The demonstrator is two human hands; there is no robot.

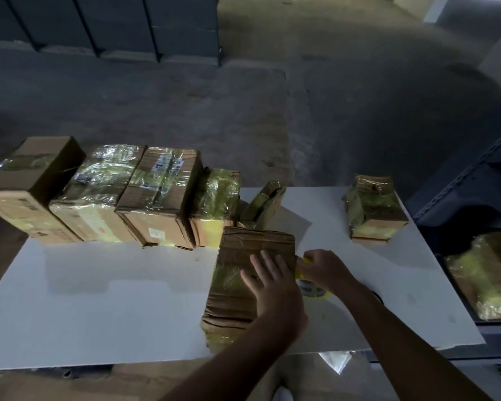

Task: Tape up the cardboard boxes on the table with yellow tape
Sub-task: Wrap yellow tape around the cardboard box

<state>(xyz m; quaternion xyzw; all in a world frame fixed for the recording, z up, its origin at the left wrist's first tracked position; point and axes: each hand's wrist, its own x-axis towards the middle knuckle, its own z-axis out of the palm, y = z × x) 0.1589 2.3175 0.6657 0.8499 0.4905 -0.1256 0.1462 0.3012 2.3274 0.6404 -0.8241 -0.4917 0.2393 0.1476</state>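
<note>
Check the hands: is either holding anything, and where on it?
Right hand grips the yellow tape roll by its upper rim. Left hand lies flat on the cardboard box top, holding nothing.

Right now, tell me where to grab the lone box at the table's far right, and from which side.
Probably from above: span the lone box across its left and right walls. It stands apart on the table, both sides free.

My right hand [326, 269] hides most of the tape roll [310, 286]. The far-right box [480, 273] runs off the edge, and the labels [168, 164] are too small to read.
</note>
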